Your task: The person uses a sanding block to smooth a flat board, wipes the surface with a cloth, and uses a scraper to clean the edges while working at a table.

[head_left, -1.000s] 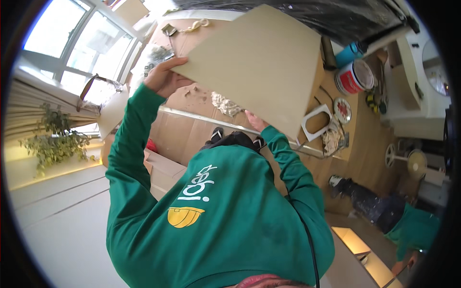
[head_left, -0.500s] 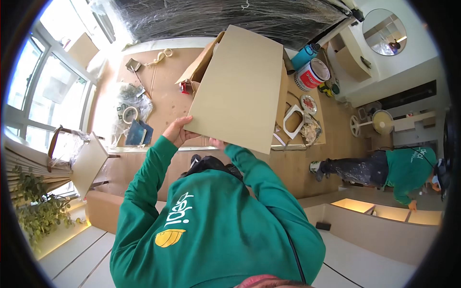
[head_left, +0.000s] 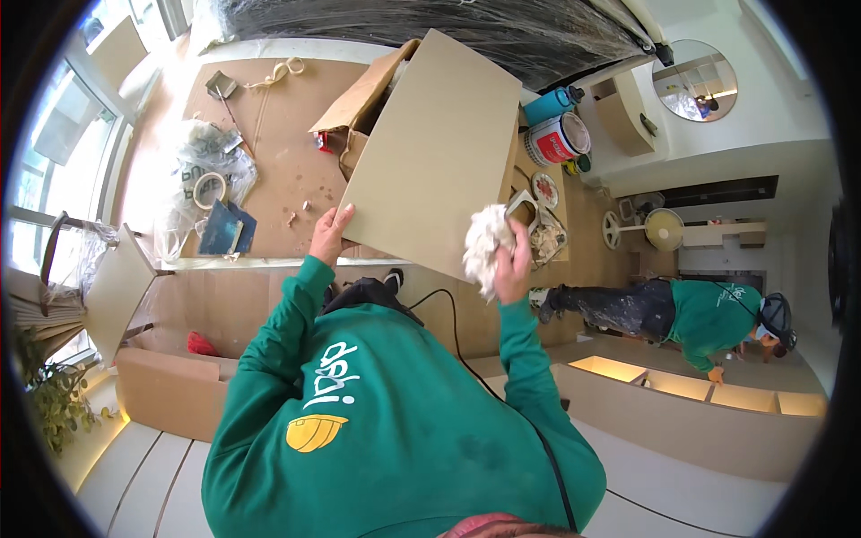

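A large flat beige board (head_left: 435, 152) slants up in front of me, its far end leaning over an open cardboard box (head_left: 357, 103). My left hand (head_left: 328, 236) grips the near left corner of this board, thumb on the face and the fingers partly hidden behind it. In my right hand (head_left: 514, 266) is a crumpled white rag (head_left: 487, 244), held by the near right corner. Whether the rag touches the board is hard to make out.
Cardboard sheeting (head_left: 269, 108) covers the floor, with a roll of tape (head_left: 210, 189), a plastic bag (head_left: 202, 148) and a blue sheet (head_left: 221, 229) at left. A paint bucket (head_left: 558, 139) and blue bottle (head_left: 549, 105) stand right. Another person (head_left: 708, 314) bends over lit shelving (head_left: 691, 387).
My right hand has left the board's lower edge and moved right, now holding a white rag. The left hand keeps its grip. The view has shifted slightly.
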### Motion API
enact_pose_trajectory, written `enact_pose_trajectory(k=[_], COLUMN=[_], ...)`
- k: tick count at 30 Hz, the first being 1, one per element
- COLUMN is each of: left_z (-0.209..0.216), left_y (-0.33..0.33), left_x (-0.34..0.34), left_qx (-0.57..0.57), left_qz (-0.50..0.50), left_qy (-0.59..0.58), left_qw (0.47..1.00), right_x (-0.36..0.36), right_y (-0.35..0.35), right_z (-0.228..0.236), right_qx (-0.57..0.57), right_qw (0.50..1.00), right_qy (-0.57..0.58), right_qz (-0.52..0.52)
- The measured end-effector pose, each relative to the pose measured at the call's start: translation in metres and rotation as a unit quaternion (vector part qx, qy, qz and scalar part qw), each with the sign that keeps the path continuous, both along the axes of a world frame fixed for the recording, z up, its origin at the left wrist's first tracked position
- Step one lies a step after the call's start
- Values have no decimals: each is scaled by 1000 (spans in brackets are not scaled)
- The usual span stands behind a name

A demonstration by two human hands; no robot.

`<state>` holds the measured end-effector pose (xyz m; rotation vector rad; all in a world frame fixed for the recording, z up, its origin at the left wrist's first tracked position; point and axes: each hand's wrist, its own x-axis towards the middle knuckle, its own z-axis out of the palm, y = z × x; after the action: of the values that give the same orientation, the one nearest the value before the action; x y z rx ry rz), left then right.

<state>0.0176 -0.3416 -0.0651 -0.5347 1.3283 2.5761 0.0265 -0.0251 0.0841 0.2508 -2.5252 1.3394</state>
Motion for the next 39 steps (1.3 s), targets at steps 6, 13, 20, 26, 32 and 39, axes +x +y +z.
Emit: enact_pose_trajectory(k=[6, 13, 20, 26, 32, 39], left_z=[-4, -2, -10, -9, 3, -13], left_y=[4, 4, 3, 6, 12, 11], left_x=[0, 3, 2, 8, 5, 10], left_qx=[-10, -5, -42, -54, -67, -90], left_qz=[37, 45, 40, 69, 66, 94], left_qy=[15, 20, 45, 32, 25, 23], left_qw=[999, 999, 997, 996, 995, 991], right_x=[-29, -90, -122, -126, -269, -89], right_y=[-45, -74, -113, -128, -81, -169], right_z=[-42, -63, -69, -62, -86, -46], right_qx=[352, 367, 304, 252, 355, 284], right_qw=[928, 911, 938, 928, 920, 883], right_qy=[9, 94, 37, 63, 162, 78], right_qz=[123, 166, 161, 265, -21, 366])
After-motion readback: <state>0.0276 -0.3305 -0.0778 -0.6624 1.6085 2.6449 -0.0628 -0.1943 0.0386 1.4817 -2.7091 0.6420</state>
